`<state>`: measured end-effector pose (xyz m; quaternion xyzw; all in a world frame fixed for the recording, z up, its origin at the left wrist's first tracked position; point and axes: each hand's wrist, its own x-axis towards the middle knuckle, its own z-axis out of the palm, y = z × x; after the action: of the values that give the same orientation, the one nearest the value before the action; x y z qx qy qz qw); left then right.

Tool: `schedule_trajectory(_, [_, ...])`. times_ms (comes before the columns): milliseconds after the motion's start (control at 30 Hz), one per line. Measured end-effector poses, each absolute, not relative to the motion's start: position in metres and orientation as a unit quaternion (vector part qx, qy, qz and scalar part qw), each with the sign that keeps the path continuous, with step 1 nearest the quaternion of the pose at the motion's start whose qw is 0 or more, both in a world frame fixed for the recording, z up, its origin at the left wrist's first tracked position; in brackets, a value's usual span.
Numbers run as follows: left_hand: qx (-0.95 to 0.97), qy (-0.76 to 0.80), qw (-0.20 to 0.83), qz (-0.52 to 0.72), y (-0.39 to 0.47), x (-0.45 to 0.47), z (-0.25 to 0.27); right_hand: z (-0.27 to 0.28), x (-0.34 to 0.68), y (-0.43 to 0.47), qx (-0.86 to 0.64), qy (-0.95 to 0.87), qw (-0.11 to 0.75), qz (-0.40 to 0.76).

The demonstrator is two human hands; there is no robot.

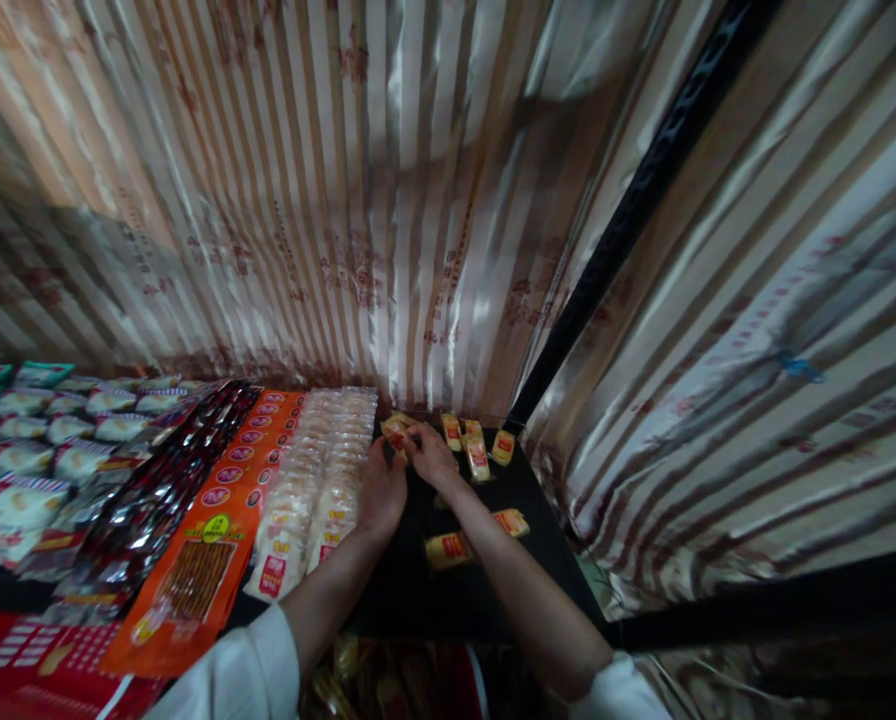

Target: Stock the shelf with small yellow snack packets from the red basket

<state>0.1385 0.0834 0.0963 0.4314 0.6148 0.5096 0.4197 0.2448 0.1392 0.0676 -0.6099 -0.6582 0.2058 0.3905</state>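
Dim, slightly blurred, glare on striped sheeting [410, 200]

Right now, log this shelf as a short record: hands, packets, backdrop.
left hand: at a yellow packet near the back of the shelf; exact grip unclear
right hand: fingers at the same packet
loose packets: more yellow ones, right of the hands and around the right forearm
left of hands: rows of clear packets, then an orange bag
backdrop: striped sheeting

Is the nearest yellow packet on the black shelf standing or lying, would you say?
Lying: the yellow packet has its long side along the black shelf.
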Motion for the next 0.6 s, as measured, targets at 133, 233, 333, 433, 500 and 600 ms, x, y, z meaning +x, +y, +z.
schedule_trajectory(133, [0.416, 0.626, 0.439, 0.492, 0.090, 0.142, 0.088, 0.063, 0.238, 0.162, -0.613, -0.683, 0.353, 0.185])
schedule_trajectory(233, [0.409, 0.614, 0.463, 0.491, 0.092, 0.143, 0.077, 0.061, 0.235, 0.172, -0.630, -0.698, 0.293, 0.173])
schedule_trajectory(333, [0.399, 0.598, 0.484, 0.500, 0.094, 0.145, 0.066, 0.059, 0.237, 0.174, -0.651, -0.708, 0.228, 0.151])
schedule_trajectory(433, [0.386, 0.597, 0.489, 0.505, 0.095, 0.148, 0.057, 0.057, 0.246, 0.169, -0.676, -0.704, 0.183, 0.116])
schedule_trajectory(500, [0.383, 0.592, 0.496, 0.507, 0.095, 0.150, 0.053, 0.056, 0.254, 0.163, -0.688, -0.695, 0.181, 0.104])
schedule_trajectory(600, [0.392, 0.570, 0.501, 0.519, 0.096, 0.155, 0.046, 0.058, 0.267, 0.156, -0.693, -0.682, 0.207, 0.103])
